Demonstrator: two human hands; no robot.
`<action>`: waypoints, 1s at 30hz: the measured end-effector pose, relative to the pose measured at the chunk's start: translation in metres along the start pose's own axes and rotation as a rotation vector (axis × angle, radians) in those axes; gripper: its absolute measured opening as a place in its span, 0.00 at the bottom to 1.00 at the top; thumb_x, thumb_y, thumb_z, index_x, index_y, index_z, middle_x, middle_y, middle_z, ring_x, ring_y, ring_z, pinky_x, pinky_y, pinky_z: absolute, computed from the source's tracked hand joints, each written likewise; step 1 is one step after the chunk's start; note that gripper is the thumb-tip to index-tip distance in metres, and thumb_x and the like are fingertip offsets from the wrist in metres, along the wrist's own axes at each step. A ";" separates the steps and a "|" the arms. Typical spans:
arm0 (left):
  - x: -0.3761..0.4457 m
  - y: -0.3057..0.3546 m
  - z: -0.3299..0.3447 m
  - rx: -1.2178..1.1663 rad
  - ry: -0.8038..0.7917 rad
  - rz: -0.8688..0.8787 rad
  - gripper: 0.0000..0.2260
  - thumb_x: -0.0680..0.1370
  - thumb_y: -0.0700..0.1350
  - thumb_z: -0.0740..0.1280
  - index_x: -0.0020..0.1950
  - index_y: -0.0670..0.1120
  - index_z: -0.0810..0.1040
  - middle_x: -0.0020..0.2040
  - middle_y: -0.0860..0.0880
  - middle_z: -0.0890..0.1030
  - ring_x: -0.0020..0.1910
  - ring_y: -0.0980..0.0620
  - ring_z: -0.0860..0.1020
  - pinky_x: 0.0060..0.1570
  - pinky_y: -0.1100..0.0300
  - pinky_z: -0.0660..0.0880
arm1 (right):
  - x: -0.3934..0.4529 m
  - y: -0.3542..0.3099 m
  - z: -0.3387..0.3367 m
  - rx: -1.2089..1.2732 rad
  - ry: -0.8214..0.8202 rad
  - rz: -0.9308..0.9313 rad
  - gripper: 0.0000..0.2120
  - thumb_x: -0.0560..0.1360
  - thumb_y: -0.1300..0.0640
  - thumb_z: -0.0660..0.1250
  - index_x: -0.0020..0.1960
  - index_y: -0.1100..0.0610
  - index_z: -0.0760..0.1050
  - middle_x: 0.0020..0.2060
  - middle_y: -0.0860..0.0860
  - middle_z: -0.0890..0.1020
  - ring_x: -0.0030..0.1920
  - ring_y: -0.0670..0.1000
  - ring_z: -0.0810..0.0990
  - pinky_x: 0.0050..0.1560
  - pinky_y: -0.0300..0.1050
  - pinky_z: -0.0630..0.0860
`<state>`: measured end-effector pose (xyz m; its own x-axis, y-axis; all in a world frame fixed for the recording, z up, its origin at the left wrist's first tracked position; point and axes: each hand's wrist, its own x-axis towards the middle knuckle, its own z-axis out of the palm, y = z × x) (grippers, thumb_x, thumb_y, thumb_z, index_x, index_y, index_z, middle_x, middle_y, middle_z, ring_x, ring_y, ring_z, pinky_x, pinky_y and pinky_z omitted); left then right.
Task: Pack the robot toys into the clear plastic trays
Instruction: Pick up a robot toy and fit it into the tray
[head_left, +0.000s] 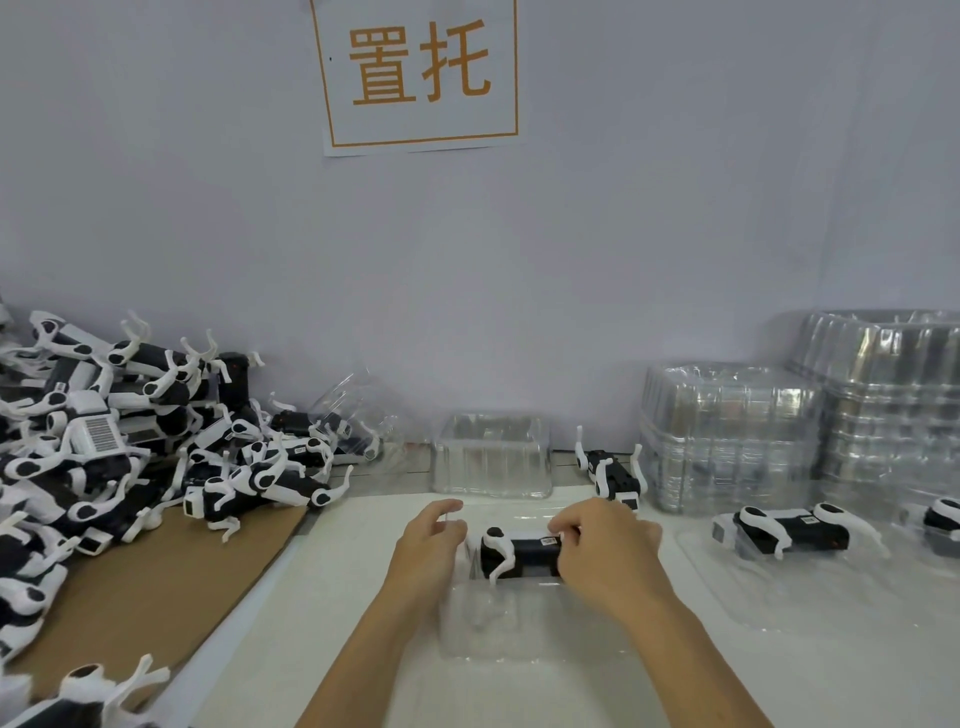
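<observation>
- Two hands meet over one black-and-white robot toy (519, 553), lying in the clear tray (498, 623) near you at centre.
- Your right hand (602, 545) curls its fingers around the toy's right end.
- Your left hand (434, 532) rests at the tray's left edge, fingers loosely spread; whether it grips anything, you cannot tell.
- Loose toys (104, 441) heap up far left; tray stacks (727, 436) stand far right.

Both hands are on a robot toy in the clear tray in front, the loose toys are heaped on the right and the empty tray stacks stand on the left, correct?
Sides swapped. The head view shows the heap of loose toys on the left and the empty tray stacks on the right. The left hand and right hand are on the robot toy in the clear tray.
</observation>
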<state>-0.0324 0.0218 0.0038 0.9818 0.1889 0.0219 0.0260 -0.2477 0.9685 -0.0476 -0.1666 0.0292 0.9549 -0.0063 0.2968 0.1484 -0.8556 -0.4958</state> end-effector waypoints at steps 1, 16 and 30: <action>0.000 0.000 0.000 0.025 0.005 0.027 0.13 0.81 0.44 0.62 0.65 0.55 0.76 0.59 0.50 0.78 0.56 0.53 0.76 0.54 0.58 0.74 | 0.001 0.003 0.000 0.024 -0.006 0.008 0.16 0.77 0.60 0.60 0.53 0.45 0.83 0.53 0.39 0.82 0.58 0.44 0.75 0.58 0.45 0.60; -0.022 0.028 0.008 0.991 -0.385 0.411 0.40 0.62 0.78 0.66 0.72 0.70 0.62 0.82 0.55 0.48 0.80 0.46 0.40 0.77 0.44 0.43 | 0.002 0.009 -0.002 0.743 0.233 0.077 0.15 0.79 0.61 0.62 0.47 0.43 0.82 0.44 0.39 0.84 0.48 0.33 0.78 0.45 0.27 0.69; -0.014 0.033 -0.018 0.451 -0.149 0.387 0.22 0.65 0.75 0.67 0.55 0.68 0.78 0.55 0.58 0.77 0.60 0.58 0.71 0.59 0.60 0.67 | 0.009 0.018 0.000 1.078 0.348 0.399 0.15 0.77 0.62 0.61 0.46 0.46 0.83 0.45 0.46 0.85 0.48 0.49 0.81 0.49 0.47 0.75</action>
<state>-0.0483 0.0284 0.0403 0.9509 -0.1222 0.2842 -0.2923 -0.6558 0.6961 -0.0367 -0.1819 0.0231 0.8864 -0.4541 0.0896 0.1560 0.1109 -0.9815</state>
